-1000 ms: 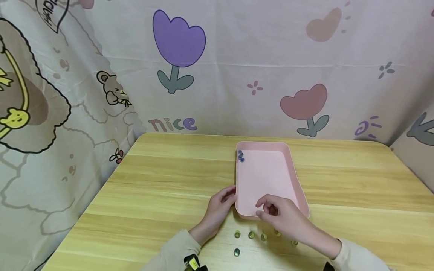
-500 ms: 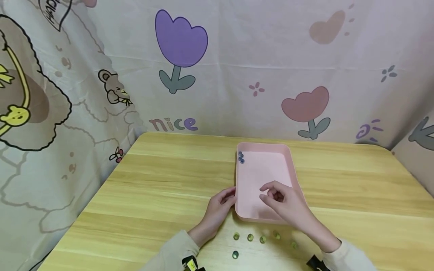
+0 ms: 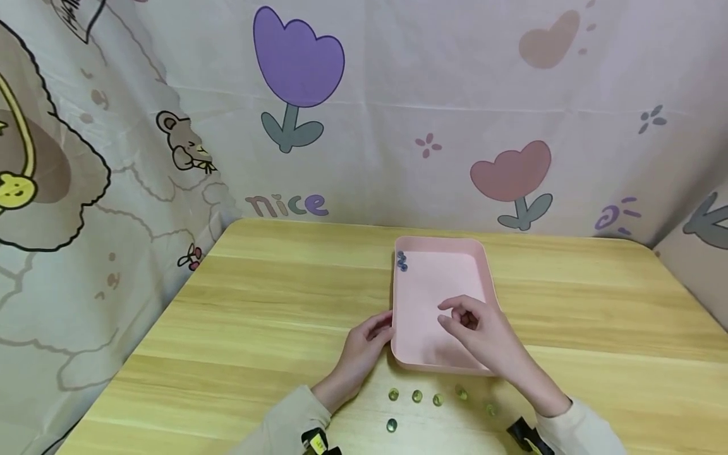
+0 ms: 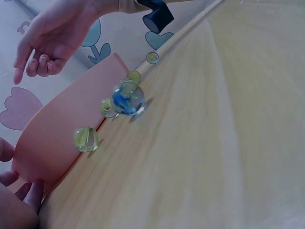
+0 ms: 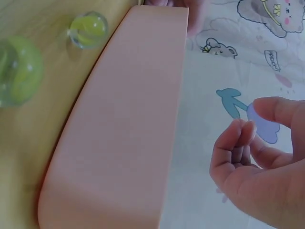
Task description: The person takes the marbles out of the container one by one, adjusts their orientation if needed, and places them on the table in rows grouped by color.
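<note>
A shallow pink tray (image 3: 438, 278) lies on the wooden table, with several small blue marbles (image 3: 402, 261) grouped at its far left corner. My left hand (image 3: 361, 351) rests its fingertips against the tray's left outer wall, near the front corner. Above the tray's near right part hovers my right hand (image 3: 483, 332), thumb and index finger apart and the other fingers loosely curled; nothing shows between them. Several clear marbles with yellow-green swirls (image 3: 417, 396) lie in a loose row before the tray. Nearer to me is a darker marble (image 3: 392, 425), its swirl blue in the left wrist view (image 4: 127, 98).
The wooden table (image 3: 273, 284) runs back to a printed cloth (image 3: 387, 158) hanging behind it. More cloth hangs along the left and right sides. Black straps with small devices (image 3: 529, 436) sit on both wrists.
My right hand has moved from the tray's front edge farther in over it, its finger and thumb slightly spread. The left hand stays at the tray's side; the marbles lie as before.
</note>
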Action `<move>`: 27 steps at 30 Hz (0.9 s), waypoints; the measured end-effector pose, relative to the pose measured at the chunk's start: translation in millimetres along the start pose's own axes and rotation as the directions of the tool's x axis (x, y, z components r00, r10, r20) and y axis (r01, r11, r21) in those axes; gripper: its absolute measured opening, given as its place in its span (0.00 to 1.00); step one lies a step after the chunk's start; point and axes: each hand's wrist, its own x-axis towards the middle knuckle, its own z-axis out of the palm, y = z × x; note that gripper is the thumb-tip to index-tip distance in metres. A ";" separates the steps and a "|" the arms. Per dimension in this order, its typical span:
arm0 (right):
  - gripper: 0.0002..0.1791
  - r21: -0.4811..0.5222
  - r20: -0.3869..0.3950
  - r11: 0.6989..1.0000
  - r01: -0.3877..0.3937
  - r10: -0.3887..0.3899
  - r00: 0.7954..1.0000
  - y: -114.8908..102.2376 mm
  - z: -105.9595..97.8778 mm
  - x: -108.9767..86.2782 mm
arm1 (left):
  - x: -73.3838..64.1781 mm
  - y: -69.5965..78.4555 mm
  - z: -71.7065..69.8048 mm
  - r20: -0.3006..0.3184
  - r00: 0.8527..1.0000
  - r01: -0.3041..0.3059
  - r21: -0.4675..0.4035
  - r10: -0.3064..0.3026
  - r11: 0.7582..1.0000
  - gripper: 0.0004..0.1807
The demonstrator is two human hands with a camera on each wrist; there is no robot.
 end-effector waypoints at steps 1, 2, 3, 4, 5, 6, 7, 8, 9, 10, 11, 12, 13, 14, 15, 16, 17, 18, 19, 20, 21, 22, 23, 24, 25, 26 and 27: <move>0.07 -0.003 -0.006 1.000 0.019 -0.019 1.000 0.5 -0.3 0.9 | 0.4 0.4 -0.6 -0.002 1.000 -0.001 0.000 0.001 1.000 0.22; 0.07 0.002 -0.007 0.999 0.040 -0.040 0.999 1.3 -0.9 1.8 | 0.7 0.7 -1.1 -0.005 1.000 -0.002 0.001 0.002 1.000 0.22; 0.08 0.010 -0.005 0.998 0.060 -0.060 0.998 2.0 -2.0 2.4 | 0.7 0.7 -1.4 -0.007 1.000 0.000 0.002 0.000 1.000 0.22; 0.08 0.020 -0.002 0.996 0.084 -0.084 0.996 3.2 -3.4 2.9 | 0.6 0.8 -1.5 -0.009 1.000 0.003 0.003 -0.003 1.000 0.22; 0.08 0.029 0.000 0.994 0.105 -0.105 0.994 4.5 -5.1 3.3 | 0.4 0.8 -1.5 -0.008 1.000 0.005 0.002 -0.005 1.000 0.22; 0.08 0.041 0.004 0.992 0.123 -0.124 0.992 6.0 -7.3 3.7 | 0.1 0.7 -1.2 -0.006 1.000 0.008 0.002 -0.008 1.000 0.22; 0.08 0.047 0.009 0.989 0.140 -0.141 0.990 7.8 -9.5 4.1 | -0.2 0.6 -0.9 -0.003 1.000 0.008 0.003 -0.008 1.000 0.22; 0.08 0.048 0.015 0.988 0.150 -0.150 0.989 9.3 -12.0 4.8 | -0.5 0.5 -0.6 0.000 1.000 0.009 0.003 -0.009 1.000 0.22; 0.08 0.040 0.020 0.987 0.155 -0.156 0.988 10.7 -14.4 5.7 | -0.7 0.4 -0.4 0.002 1.000 0.009 0.004 -0.009 1.000 0.22; 0.08 0.032 0.024 0.987 0.158 -0.159 0.987 12.2 -16.6 7.2 | -0.8 0.4 -0.2 0.002 1.000 0.007 0.005 -0.007 1.000 0.22; 0.08 0.024 0.028 0.987 0.157 -0.158 0.987 13.6 -18.7 9.1 | -0.7 0.3 -0.3 0.002 1.000 0.004 0.006 -0.004 1.000 0.22; 0.08 0.018 0.033 0.988 0.154 -0.155 0.987 14.7 -20.7 11.5 | -0.4 0.3 -0.6 0.000 1.000 0.000 0.007 0.000 1.000 0.22; 0.08 0.009 0.039 0.989 0.145 -0.145 0.989 16.1 -23.4 13.6 | -0.4 0.0 0.0 -0.001 1.000 -0.002 0.006 0.002 1.000 0.22; 0.08 0.002 0.045 0.991 0.135 -0.135 0.990 17.6 -25.9 16.0 | -0.2 -0.4 0.5 -0.003 1.000 -0.002 0.006 0.002 1.000 0.22; 0.09 -0.004 0.051 0.992 0.124 -0.123 0.991 18.8 -28.3 18.7 | -0.1 -0.8 0.9 -0.004 1.000 -0.002 0.006 0.002 1.000 0.22; 0.09 -0.010 0.057 0.994 0.111 -0.110 0.992 20.4 -30.2 22.0 | 0.1 -0.8 0.7 -0.004 1.000 -0.003 0.006 0.003 1.000 0.22; 0.09 -0.016 0.064 0.995 0.099 -0.097 0.993 22.0 -32.1 25.7 | 0.1 -0.6 0.5 -0.003 1.000 -0.004 0.007 0.004 1.000 0.22; 0.10 -0.026 0.072 0.996 0.089 -0.087 0.994 23.0 -34.2 29.2 | 0.1 -0.6 0.3 -0.002 1.000 -0.005 0.009 0.005 1.000 0.22; 0.10 -0.035 0.080 0.996 0.081 -0.078 0.994 23.6 -36.3 32.7 | 0.1 -0.6 0.1 -0.001 1.000 -0.006 0.009 0.006 1.000 0.22; 0.10 -0.042 0.089 0.996 0.077 -0.073 0.993 24.2 -38.1 36.2 | 0.2 -0.6 0.1 -0.001 1.000 -0.006 0.009 0.006 1.000 0.22; 0.10 -0.054 0.098 0.995 0.078 -0.073 0.993 24.4 -39.6 39.5 | 0.2 -0.6 0.0 0.000 1.000 -0.007 0.007 0.007 1.000 0.22; 0.11 -0.065 0.107 0.995 0.079 -0.072 0.992 25.0 -40.9 42.8 | 0.3 -0.5 -0.1 0.000 1.000 -0.009 0.007 0.009 1.000 0.22; 0.11 -0.074 0.114 0.994 0.084 -0.075 0.991 24.8 -42.0 45.7 | 0.4 -0.5 -0.1 0.000 1.000 -0.009 0.006 0.009 1.000 0.22; 0.11 -0.087 0.122 0.992 0.090 -0.079 0.989 24.8 -42.8 48.2 | 0.6 -0.7 0.0 0.000 1.000 -0.008 0.006 0.008 1.000 0.22; 0.11 -0.097 0.130 0.991 0.095 -0.082 0.988 25.5 -43.1 50.8 | 0.6 -0.7 0.0 0.001 1.000 -0.007 0.005 0.007 1.000 0.22; 0.11 -0.112 0.139 0.989 0.100 -0.084 0.987 26.3 -43.1 53.4 | 0.6 -0.7 0.1 0.001 1.000 -0.005 0.006 0.005 1.000 0.22; 0.11 -0.126 0.148 0.986 0.106 -0.087 0.985 27.0 -42.8 55.9 | 0.6 -0.8 0.2 0.001 1.000 -0.004 0.007 0.004 1.000 0.22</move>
